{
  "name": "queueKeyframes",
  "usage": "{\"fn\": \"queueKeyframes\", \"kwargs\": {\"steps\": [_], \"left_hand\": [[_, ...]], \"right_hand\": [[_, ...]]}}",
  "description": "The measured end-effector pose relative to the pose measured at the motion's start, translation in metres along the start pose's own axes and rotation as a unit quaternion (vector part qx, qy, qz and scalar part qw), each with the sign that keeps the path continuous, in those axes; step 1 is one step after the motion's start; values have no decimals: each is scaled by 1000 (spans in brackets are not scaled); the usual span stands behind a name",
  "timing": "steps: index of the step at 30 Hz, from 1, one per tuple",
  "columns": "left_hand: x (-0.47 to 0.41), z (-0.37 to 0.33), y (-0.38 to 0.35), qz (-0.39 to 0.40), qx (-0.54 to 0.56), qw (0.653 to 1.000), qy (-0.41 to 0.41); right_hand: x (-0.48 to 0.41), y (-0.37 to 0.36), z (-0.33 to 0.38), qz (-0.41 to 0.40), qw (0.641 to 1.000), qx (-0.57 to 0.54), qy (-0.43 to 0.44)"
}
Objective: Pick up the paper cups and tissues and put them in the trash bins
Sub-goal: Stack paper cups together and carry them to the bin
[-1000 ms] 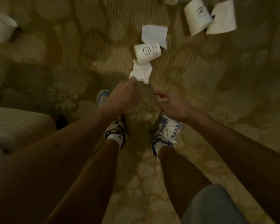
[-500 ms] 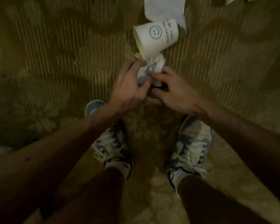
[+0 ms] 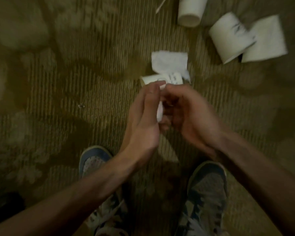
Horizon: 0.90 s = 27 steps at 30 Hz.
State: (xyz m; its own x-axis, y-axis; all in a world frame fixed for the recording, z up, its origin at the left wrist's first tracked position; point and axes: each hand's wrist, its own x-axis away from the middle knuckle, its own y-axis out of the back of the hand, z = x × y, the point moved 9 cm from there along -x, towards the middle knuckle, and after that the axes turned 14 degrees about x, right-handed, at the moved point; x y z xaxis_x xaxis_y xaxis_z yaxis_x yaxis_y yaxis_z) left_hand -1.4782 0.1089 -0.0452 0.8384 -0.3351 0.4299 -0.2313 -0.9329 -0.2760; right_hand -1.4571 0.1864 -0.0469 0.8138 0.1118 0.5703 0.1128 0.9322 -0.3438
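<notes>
Dim light, motion blur on the right side of the view.

- Carpet (image 3: 92, 68): ribbed pile in fine parallel lines, olive-brown, with large pale leaf shapes.
- Left hand (image 3: 143, 120) and right hand (image 3: 189, 116) are held together above the carpet with a crumpled tissue (image 3: 160, 111) between them. It is soft white paper, bunched into a narrow strip. The left fingertips pinch its upper end. The right fingers are curled in against it and grasp it; the blur hides the exact contact.
- Printed cup (image 3: 162, 78): white paper, on its side just beyond the fingertips, rim to the left, dark print on the wall. Its near side is hidden by the fingers; the inside is not visible.
- Flat tissue (image 3: 169, 63): roughly square, lightly creased, on the carpet touching the far side of the printed cup.
- Plain cup (image 3: 190, 11): white paper, on its side at the top edge, with one round end towards the camera. I cannot tell whether that is the mouth or the base.
- Second printed cup (image 3: 230, 36): on its side at upper right, resting against a square tissue (image 3: 266, 40).
- Two blue-grey shoes with mesh toes, the left shoe (image 3: 94, 160) and the right shoe (image 3: 209, 184), stand below the hands.
</notes>
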Motion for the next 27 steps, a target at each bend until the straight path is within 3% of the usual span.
{"fn": "queueKeyframes", "kwargs": {"steps": [5, 9, 11, 13, 16, 20, 23, 27], "left_hand": [[-24, -39, 5, -12, -80, 992, -96], [-34, -53, 7, -20, -142, 983, -113], [-40, -60, 7, -24, -173, 976, -127], [-46, -67, 7, -27, -199, 969, -145], [-54, -68, 6, -13, -219, 964, -149], [-68, -58, 11, -13, -187, 978, -90], [-76, -54, 13, -11, -154, 987, -49], [-85, -47, 11, -2, -197, 980, -40]], "right_hand": [[-17, -13, 32, 110, 993, -41, 1], [-17, -9, 45, 152, 987, 46, -14], [-19, 6, 48, 110, 987, 116, -17], [-25, 32, 52, 17, 979, 201, -5], [-34, 75, 60, -125, 914, 387, -12], [-51, 94, 51, -130, 881, 451, -50], [-60, 92, 39, -102, 894, 432, -64], [-67, 102, 27, -102, 908, 401, -60]]}}
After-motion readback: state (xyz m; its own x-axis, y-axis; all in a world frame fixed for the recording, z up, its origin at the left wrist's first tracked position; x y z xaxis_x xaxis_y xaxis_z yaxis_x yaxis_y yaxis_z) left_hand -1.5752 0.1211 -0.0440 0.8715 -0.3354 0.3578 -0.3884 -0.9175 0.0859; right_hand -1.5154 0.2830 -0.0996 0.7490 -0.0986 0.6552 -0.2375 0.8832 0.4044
